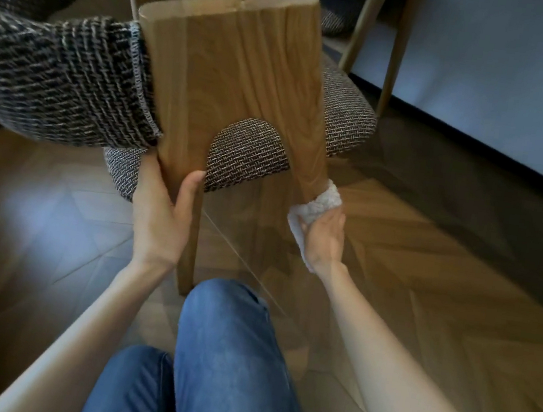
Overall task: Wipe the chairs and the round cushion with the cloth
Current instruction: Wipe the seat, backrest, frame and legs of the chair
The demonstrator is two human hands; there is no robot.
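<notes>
1. Currently: the brown wooden chair with a woven grey-and-white fabric seat (pixel 232 72) stands at 12 o'clock from the knees, its back toward the camera.
2. The white fluffy cloth (pixel 319 204) is wrapped on the chair's right rear leg (pixel 309 155), at 4 o'clock of the backrest.
3. Right hand (pixel 324 238) grips the cloth, fingers curled round cloth and leg; fingertips hidden.
4. Left hand (pixel 161 215) holds the left rear leg (pixel 190 250) at 7 o'clock, thumb pressed on the near face; other fingers behind the wood, cannot tell their lie.
5. Judgement: close the wrap fully round the leg and draw it down to the foot in one stroke.
6. Judgement: brace with the left hand so the chair neither tips nor slides on the herringbone wooden floor (pixel 427 268).
7. Round cushion: not identifiable in this view.
</notes>
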